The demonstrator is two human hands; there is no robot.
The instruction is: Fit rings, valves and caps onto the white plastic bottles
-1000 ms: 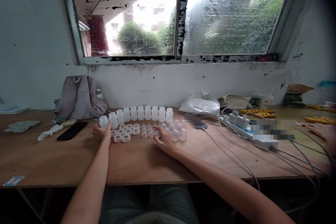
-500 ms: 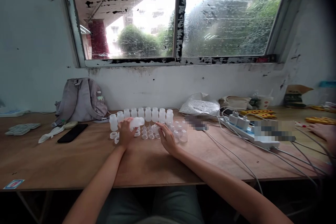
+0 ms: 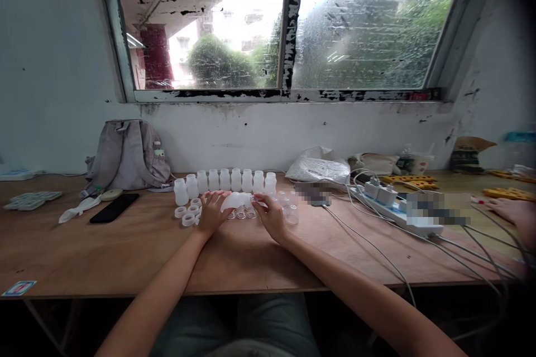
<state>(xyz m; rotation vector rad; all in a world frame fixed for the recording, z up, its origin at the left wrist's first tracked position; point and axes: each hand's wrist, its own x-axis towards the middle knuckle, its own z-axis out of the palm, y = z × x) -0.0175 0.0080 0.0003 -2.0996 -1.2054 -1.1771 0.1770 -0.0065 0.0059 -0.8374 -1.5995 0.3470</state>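
My left hand (image 3: 214, 211) is closed around a frosted white bottle (image 3: 235, 201) with a pinched waist, lying on its side in the air. At the bottle's right end, my right hand (image 3: 268, 215) has its fingertips pinched together. Whatever small piece sits between them is too blurred and covered to name. Beneath the bottle, clear teat-like pieces (image 3: 240, 215) stand in rows, partly hidden. White screw rings (image 3: 188, 219) lie left of my left hand. Beside my right hand are clear dome-shaped caps (image 3: 292, 214). Behind, similar frosted bottles (image 3: 225, 179) stand upright in a row.
A black phone (image 3: 114, 208) and a grey backpack (image 3: 125, 156) are on the left of the wooden table (image 3: 138, 262). To the right lie a silvery bag (image 3: 319, 165), a power strip (image 3: 412, 223) and trailing cables. Another person's hand (image 3: 508, 212) shows at the far right.
My left hand has moved right with the bottle, bringing it to my right hand. My right fingers have closed into a pinch at the bottle's end.
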